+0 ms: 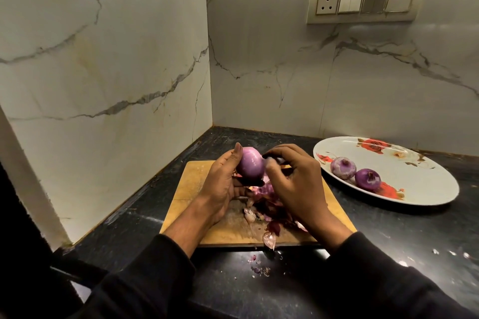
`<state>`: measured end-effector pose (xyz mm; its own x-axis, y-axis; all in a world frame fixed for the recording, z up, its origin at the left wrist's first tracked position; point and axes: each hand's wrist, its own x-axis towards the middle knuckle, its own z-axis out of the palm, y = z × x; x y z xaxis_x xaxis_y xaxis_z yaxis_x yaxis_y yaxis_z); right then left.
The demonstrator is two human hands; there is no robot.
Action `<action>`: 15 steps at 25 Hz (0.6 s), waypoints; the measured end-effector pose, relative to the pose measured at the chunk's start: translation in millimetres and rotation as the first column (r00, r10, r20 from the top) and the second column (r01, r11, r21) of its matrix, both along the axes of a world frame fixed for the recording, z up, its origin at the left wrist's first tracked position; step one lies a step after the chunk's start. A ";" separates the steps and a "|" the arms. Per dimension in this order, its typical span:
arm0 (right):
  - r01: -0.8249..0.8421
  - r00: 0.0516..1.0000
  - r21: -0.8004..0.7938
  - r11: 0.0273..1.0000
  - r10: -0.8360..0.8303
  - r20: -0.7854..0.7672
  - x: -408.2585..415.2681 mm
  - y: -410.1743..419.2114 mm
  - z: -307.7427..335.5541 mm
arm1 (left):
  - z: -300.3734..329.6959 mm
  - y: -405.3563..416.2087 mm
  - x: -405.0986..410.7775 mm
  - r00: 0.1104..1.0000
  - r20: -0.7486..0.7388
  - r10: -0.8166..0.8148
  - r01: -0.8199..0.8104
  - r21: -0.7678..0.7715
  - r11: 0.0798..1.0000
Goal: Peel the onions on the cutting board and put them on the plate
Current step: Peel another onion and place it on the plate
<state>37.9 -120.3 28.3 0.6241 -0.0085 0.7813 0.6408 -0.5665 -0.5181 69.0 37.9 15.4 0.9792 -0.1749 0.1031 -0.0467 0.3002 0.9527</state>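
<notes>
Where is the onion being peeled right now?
In the head view, centre frame, the onion is held in the left hand above the cutting board, with the right hand touching its right side.

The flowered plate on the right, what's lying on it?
Two peeled purple onions sit side by side on the plate, touching, near its left part. The printed red flowers show around them; whatever lies under the onions is hidden.

A single wide-angle head view looks forward and down from close above a dark counter (388, 241) into a marble wall corner (210, 85). The cutting board (186, 189) sits low in the middle, the plate (427, 176) to the right, both forearms entering from the bottom edge.
</notes>
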 end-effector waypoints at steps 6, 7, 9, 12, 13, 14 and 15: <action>-0.121 0.969 0.120 0.985 0.144 -0.201 7.5 -3.2 -3.1 | -1.1 3.3 -0.2 0.997 0.020 -0.071 0.071 -0.005 0.997; -0.127 0.966 0.163 0.978 0.159 -0.202 9.6 -4.5 -3.9 | -0.6 3.1 -1.4 0.997 0.025 -0.073 0.073 0.004 0.997; -0.120 0.967 0.224 0.967 0.165 -0.195 11.0 -5.5 -4.6 | 1.4 1.5 -4.7 0.998 0.006 -0.062 0.062 0.007 0.998; -0.053 0.978 0.216 0.975 0.094 -0.186 10.2 -4.6 -5.3 | 3.3 0.0 -7.0 0.998 -0.007 -0.061 0.061 -0.004 0.998; -0.035 0.981 0.209 0.977 0.074 -0.177 9.8 -4.0 -5.3 | 3.6 -0.2 -7.5 0.998 -0.005 -0.061 0.061 -0.007 0.998; -0.019 0.985 0.206 0.978 0.054 -0.166 9.4 -3.6 -5.2 | 3.8 -0.9 -7.6 0.998 -0.005 -0.062 0.061 -0.012 0.998; -0.005 0.988 0.203 0.979 0.037 -0.152 9.2 -3.3 -5.0 | 3.9 -1.3 -7.8 0.998 -0.005 -0.063 0.063 -0.015 0.998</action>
